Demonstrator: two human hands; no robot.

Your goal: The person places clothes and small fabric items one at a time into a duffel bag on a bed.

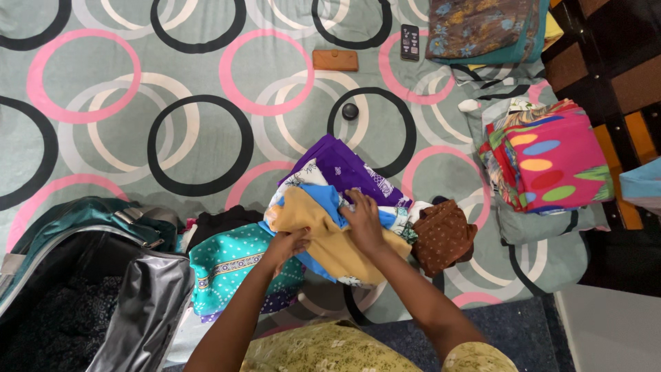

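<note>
A heap of loose clothes lies on the patterned bedsheet (pixel 206 124) in front of me. My left hand (pixel 286 244) grips the near edge of a mustard-yellow cloth (pixel 330 238) on top of the heap. My right hand (pixel 365 222) presses flat on the same yellow cloth where it meets a blue garment (pixel 327 200). A purple printed cloth (pixel 348 169) lies just beyond. A teal dotted cloth (pixel 227 265) sits to the left and a brown dotted cloth (pixel 444 234) to the right.
An open grey and teal suitcase (pixel 103 289) stands at the lower left. Folded bright pink patterned fabrics (pixel 551 162) are stacked at the right, another folded stack (pixel 482 27) at the top right. A tan wallet (pixel 335 60), a phone (pixel 410 41) and a small black round object (pixel 350 111) lie on the sheet.
</note>
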